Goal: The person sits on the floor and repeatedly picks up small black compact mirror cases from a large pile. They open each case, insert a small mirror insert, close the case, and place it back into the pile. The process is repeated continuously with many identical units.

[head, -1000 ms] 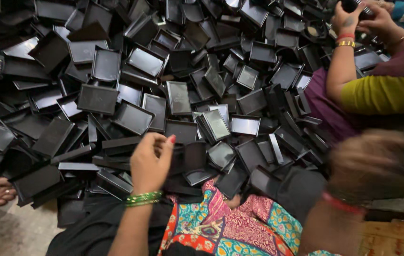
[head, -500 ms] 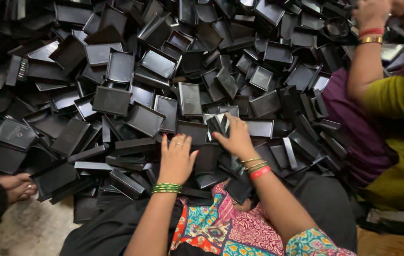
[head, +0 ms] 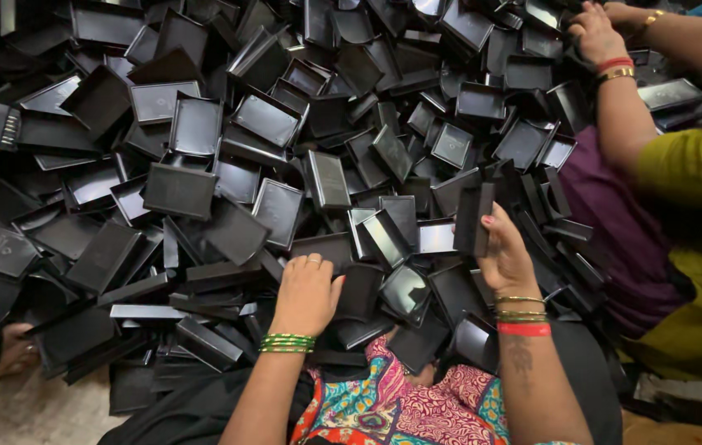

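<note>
A: What is seen first?

B: A huge heap of black plastic trays [head: 203,148] is spread across the floor [head: 30,412], filling nearly the whole view, trays lying tilted and overlapping every way.

A: And what has changed in the last second?

B: A second ago only the left hand was laid on the heap. Now both hands are planted in its near edge. The right hand [head: 506,262] has been brought in and then shifted outward to the right, and an upright black tray [head: 473,218] is now gripped by it, fingers curled round the tray's edge.

A: The left hand?

B: The left hand [head: 308,292] is laid palm down, fingers loosely bent, on a dark tray [head: 361,290] at the heap's front; whether that tray is actually clasped cannot be told.

A: What is judged from this?

B: One tray appears to have been singled out from the pile.

A: Anyone else?

B: A co-worker's hand [head: 594,33] is busied at the far right of the heap.
</note>
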